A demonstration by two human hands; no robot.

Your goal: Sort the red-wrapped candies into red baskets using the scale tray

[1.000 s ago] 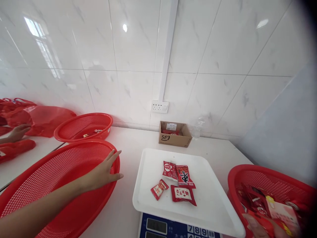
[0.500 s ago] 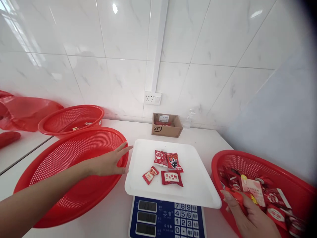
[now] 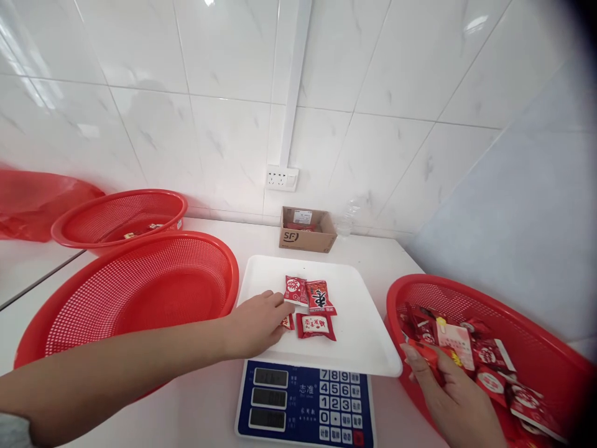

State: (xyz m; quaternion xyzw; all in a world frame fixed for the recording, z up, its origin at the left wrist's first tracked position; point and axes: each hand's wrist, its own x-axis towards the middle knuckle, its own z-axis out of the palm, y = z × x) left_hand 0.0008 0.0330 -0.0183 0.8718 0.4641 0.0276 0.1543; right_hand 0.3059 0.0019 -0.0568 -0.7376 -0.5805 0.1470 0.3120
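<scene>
On the white weighing tray [image 3: 359, 336] lie several red wrapped snacks, among them a red-and-white packet [image 3: 296, 290], a packet with black lettering [image 3: 319, 297] and a cream-labelled packet [image 3: 316, 325]. My left hand [image 3: 261, 320] is over the tray's left part, its fingers curled around a small wrapped candy [image 3: 286, 322], mostly hidden beneath them. At the right basket's near rim, my right hand [image 3: 450, 389] pinches a red packet [image 3: 426, 356] between thumb and fingers. Under the tray stands a blue scale [image 3: 305, 404] with number keys.
Wrapped snacks and a pink card fill much of the right red basket [image 3: 420, 283]. A large red basket [image 3: 205, 242] stands left of the scale, with another red basket [image 3: 121, 200] behind it. Farther back are a cardboard box [image 3: 310, 239], a clear plastic item [image 3: 349, 216] and a red bag [image 3: 41, 199].
My left hand has moved right, from the left basket's rim onto the tray and the small candy. My right hand still holds the red packet. The view has shifted slightly.
</scene>
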